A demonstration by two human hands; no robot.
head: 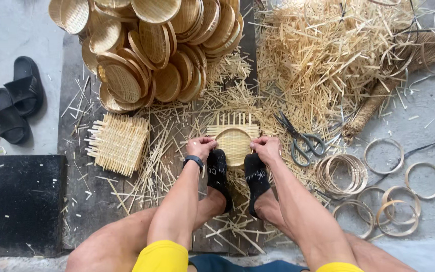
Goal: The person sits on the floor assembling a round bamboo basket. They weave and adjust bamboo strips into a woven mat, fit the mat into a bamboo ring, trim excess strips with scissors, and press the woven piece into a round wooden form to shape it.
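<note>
While you've got that woven square with the ring pressed into it (233, 143) pinned under both sock toes, keep your left hand (201, 147) pinching its 9 o'clock edge and your right hand (266, 148) pinching the 3 o'clock edge. I'd push evenly on both sides so the rim seats flat. Scissors (300, 138) sit just past your right hand at 3 o'clock, spare rings (339, 173) at 4, finished baskets (152, 50) at 11. No packages, labels or signs anywhere, only small print on the socks.

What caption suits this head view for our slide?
Both hands, left and right, press a hoop onto a woven mat, feet bracing it, scissors nearby.
</note>
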